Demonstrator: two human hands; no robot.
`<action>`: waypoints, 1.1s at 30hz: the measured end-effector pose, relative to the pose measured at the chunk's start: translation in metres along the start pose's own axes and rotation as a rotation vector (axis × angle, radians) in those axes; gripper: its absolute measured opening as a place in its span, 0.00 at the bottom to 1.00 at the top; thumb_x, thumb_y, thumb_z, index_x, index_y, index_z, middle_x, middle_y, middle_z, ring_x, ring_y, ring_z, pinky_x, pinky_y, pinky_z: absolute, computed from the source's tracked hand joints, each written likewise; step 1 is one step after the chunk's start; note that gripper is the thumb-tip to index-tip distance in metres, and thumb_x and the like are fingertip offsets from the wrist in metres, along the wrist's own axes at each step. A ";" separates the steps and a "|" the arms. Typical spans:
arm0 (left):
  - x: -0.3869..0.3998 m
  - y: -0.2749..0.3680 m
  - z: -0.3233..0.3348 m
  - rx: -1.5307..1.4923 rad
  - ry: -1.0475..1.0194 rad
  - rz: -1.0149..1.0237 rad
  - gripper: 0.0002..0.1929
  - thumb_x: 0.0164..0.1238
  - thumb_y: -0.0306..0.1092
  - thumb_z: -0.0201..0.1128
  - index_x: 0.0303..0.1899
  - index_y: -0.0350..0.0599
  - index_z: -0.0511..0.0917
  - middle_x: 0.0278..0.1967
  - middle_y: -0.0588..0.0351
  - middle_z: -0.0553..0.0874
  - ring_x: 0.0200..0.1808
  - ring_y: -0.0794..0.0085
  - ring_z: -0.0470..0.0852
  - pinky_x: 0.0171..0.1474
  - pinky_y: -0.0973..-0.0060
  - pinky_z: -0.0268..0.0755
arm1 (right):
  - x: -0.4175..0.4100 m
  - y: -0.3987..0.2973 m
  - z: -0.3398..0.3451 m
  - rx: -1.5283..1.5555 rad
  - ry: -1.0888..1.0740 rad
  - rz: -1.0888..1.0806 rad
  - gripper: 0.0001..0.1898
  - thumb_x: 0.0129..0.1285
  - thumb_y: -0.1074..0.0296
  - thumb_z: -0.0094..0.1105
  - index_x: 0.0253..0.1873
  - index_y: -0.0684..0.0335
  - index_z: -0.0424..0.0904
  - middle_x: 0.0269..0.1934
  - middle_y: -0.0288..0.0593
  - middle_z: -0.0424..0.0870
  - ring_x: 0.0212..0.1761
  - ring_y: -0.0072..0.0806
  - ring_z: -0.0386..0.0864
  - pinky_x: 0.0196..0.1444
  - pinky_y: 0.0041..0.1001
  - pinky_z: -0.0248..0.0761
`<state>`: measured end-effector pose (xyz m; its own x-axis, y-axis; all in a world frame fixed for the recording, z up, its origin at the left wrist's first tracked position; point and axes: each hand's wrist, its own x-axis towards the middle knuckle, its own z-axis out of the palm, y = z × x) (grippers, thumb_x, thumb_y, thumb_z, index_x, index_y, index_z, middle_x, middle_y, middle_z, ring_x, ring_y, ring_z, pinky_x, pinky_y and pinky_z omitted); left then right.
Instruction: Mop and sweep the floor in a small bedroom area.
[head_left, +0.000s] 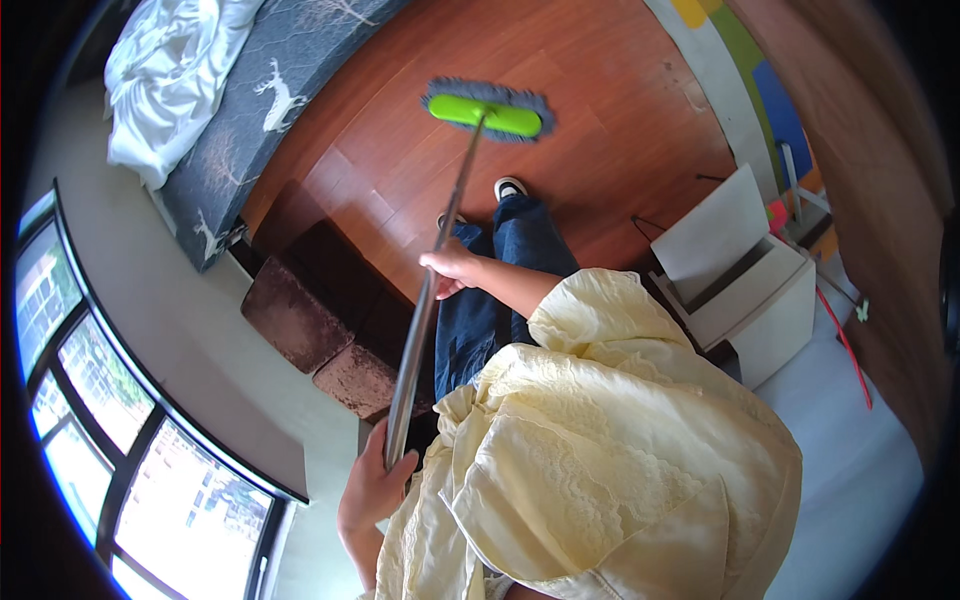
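Note:
A flat mop with a lime-green plate and a grey fringed pad rests on the reddish-brown wood floor. Its metal pole slants back towards my body. My right hand grips the pole partway along, in front of my jeans. Close to my left side, my left hand is wrapped around the pole near its upper end. Beyond my right hand, my shoe stands on the floor, behind the mop head. The pole partly hides my other shoe.
Left of me are a brown plush upholstered seat and a bed with a dark deer-patterned cover and rumpled white cloth. Windows line the left wall. To the right stands a white box-like piece with a raised panel, beside a red cord.

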<state>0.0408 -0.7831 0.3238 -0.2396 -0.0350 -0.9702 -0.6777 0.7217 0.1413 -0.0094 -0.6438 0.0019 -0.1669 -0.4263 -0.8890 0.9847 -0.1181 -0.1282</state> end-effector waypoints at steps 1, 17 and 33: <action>-0.010 -0.012 0.003 -0.013 0.020 -0.010 0.28 0.56 0.32 0.60 0.58 0.41 0.61 0.29 0.50 0.79 0.28 0.74 0.76 0.33 0.76 0.70 | 0.004 0.010 -0.001 0.044 -0.056 0.034 0.11 0.52 0.65 0.50 0.33 0.68 0.68 0.22 0.50 0.77 0.20 0.37 0.79 0.25 0.36 0.77; 0.065 0.034 0.043 -0.686 0.221 0.176 0.19 0.64 0.34 0.54 0.54 0.38 0.64 0.21 0.64 0.69 0.13 0.85 0.63 0.14 0.86 0.55 | -0.001 -0.056 0.063 0.140 -0.002 -0.256 0.23 0.59 0.70 0.47 0.52 0.62 0.43 0.28 0.51 0.67 0.19 0.37 0.73 0.24 0.40 0.78; 0.062 0.173 0.146 -0.935 -0.722 -0.042 0.06 0.62 0.30 0.56 0.37 0.41 0.69 0.33 0.53 0.76 0.36 0.67 0.79 0.39 0.71 0.76 | -0.129 -0.044 -0.107 0.071 -0.056 -0.201 0.05 0.55 0.72 0.51 0.27 0.61 0.66 0.16 0.36 0.68 0.15 0.21 0.68 0.28 0.30 0.78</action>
<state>0.0099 -0.5593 0.2599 0.0403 0.5691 -0.8213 -0.9932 -0.0672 -0.0953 -0.0254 -0.4870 0.0754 -0.3636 -0.4366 -0.8229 0.9258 -0.2675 -0.2671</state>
